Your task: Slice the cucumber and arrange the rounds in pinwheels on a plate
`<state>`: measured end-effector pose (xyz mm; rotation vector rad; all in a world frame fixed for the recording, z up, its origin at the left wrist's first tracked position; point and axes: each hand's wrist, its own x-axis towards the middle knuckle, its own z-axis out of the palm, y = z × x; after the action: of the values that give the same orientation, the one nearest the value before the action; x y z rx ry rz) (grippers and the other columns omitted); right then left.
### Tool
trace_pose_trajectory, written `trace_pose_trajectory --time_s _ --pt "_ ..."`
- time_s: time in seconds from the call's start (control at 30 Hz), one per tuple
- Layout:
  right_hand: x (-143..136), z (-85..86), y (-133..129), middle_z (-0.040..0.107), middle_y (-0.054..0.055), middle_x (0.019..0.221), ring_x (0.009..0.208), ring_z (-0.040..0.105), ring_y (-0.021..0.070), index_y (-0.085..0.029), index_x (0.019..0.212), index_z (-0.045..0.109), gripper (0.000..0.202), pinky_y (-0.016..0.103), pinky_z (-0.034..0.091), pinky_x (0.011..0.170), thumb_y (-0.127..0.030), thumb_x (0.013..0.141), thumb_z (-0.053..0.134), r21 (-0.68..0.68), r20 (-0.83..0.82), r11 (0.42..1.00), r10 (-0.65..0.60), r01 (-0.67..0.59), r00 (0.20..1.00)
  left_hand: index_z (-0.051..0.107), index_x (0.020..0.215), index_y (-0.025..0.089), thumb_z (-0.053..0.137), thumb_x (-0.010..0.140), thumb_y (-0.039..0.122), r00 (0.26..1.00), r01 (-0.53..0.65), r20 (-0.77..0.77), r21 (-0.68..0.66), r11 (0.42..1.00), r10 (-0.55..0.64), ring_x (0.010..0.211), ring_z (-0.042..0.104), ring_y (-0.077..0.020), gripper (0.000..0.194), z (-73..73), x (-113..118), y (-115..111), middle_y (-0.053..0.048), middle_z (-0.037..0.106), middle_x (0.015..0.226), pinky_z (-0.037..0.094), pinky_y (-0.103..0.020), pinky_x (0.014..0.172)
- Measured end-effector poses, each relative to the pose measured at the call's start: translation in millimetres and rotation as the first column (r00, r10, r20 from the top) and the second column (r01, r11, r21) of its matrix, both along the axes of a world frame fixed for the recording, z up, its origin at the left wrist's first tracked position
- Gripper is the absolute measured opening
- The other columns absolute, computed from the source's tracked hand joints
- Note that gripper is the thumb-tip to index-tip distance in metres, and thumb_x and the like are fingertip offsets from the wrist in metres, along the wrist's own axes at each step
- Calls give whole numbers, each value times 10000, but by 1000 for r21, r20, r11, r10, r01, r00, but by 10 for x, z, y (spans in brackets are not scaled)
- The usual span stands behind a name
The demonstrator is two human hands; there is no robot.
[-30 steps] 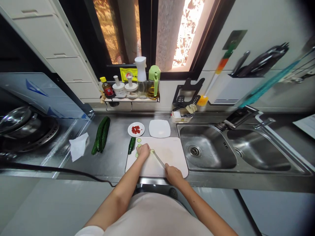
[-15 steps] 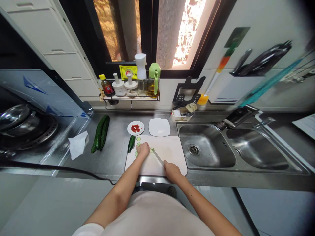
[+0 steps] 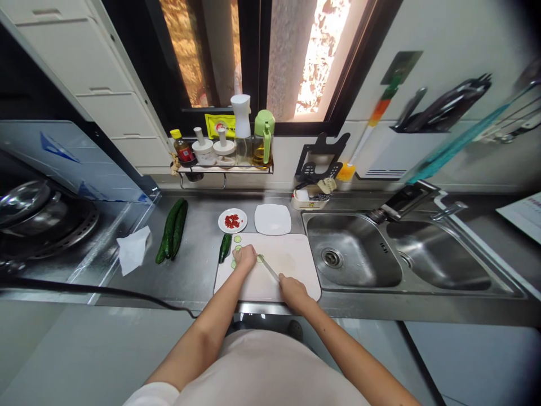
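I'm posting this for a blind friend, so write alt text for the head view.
A person's right hand holds a silver knife by a pale green slice on a white rectangular cutting board; the left hand is beside the slice, grip unclear. Behind the board sit a round white plate of red pieces and a square white plate.

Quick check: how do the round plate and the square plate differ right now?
The round plate holds small red pieces; the square plate shows only its plain surface. The round plate looks smaller than the square plate. The round plate stands to the square plate's left. Both are white and sit at the far side of the cutting board.
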<state>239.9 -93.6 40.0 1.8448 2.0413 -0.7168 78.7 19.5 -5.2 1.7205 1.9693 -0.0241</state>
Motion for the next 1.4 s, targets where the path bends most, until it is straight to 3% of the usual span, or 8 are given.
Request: trace_pose_trajectory --time_s 0.17,0.6,1.0,1.4 --pt "-12 30 4 662 174 1011 987 627 237 -134 1147 511 316 323 433 763 -108 880 342 -2 4 1000 -14 14 1000 660 877 228 536 819 296 1000 2 -11 8 1000 -2 992 601 -249 153 -6 6 -7 -82 705 987 303 -401 891" --pt "83 21 -152 666 172 990 987 627 261 -146 1131 512 294 341 432 756 -164 896 336 -9 12 1000 -17 17 1000 659 900 228 510 826 294 999 24 -39 5 1000 -23 1000 596 -247 179 52 12 -22 -88 704 997 301 -397 886" --pt "-2 95 -8 664 186 1016 1000 629 265 -134 1156 517 313 344 439 760 -150 901 336 -10 19 1000 1 0 1000 666 880 220 514 821 280 1000 9 -19 21 1000 -8 991 598 -255 173 2 10 -12 -97 704 978 297 -403 881" --pt "89 200 167 666 189 1037 1027 626 255 -126 1154 539 356 341 449 789 -75 865 336 13 78 993 117 -118 990 661 875 220 533 814 279 1000 17 -14 31 999 -16 990 598 -261 153 -13 3 -19 -99 701 979 295 -411 884"
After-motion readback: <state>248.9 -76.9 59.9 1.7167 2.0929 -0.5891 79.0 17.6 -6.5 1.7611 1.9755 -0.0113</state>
